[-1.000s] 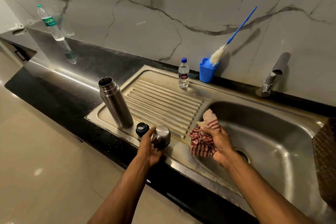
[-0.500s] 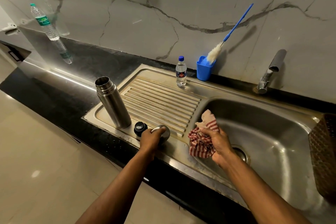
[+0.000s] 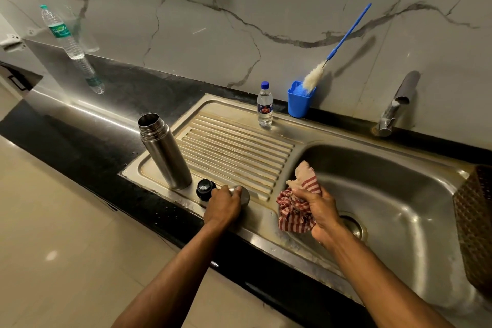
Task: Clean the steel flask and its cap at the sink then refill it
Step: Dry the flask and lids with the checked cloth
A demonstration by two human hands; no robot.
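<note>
steel sink drainboard [image 3: 234,141], black countertop [image 3: 87,125], marble wall [image 3: 239,8], open flask [image 3: 162,150]

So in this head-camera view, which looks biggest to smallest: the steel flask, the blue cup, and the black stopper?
1. Steel flask
2. Blue cup, though it stands farther back
3. Black stopper

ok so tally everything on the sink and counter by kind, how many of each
steel flask: 1
steel cap, under the left hand: 1
black stopper: 1
plastic water bottles: 2
blue cup: 1
bottle brush: 1
striped cloth, in the right hand: 1
total: 8
</note>
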